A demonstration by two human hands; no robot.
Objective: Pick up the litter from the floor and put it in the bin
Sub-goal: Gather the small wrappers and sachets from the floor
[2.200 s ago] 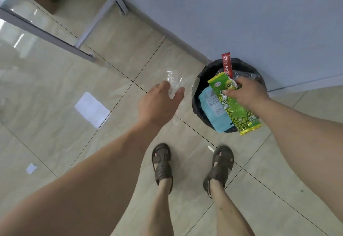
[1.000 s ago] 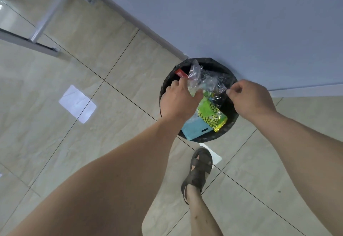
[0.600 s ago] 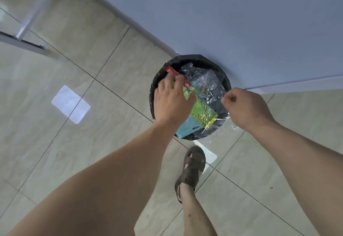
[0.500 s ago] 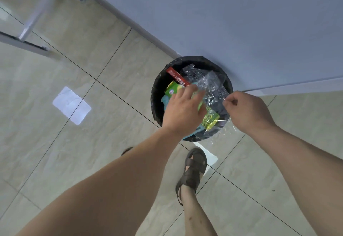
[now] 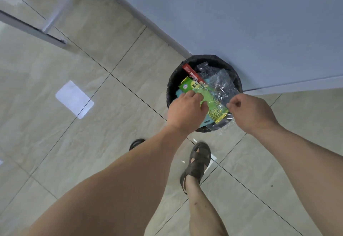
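Note:
A black round bin (image 5: 170, 89) stands on the floor against the wall. Inside it lie a green snack packet (image 5: 211, 99), a red coffee stick (image 5: 193, 73), a light blue packet (image 5: 206, 121) and a crumpled clear plastic wrapper (image 5: 223, 84). My left hand (image 5: 185, 111) reaches over the bin's near left rim, its fingers and thumb curled onto the green packet. At the near right rim my right hand (image 5: 250, 113) pinches the edge of the clear wrapper between thumb and forefinger. Part of the wrapper hangs over the rim.
A white sheet of paper (image 5: 74, 99) lies on the tiled floor to the left. A small white scrap (image 5: 213, 158) sits beside my sandalled foot (image 5: 198, 163). Grey metal frame legs (image 5: 55, 12) stand at the top left. A pale blue wall (image 5: 241, 22) is behind the bin.
My left hand dropped the clear wrapper into the bin, then slid back toward the near rim, uncovering more of the green packet and red stick. My right hand keeps pinching the wrapper.

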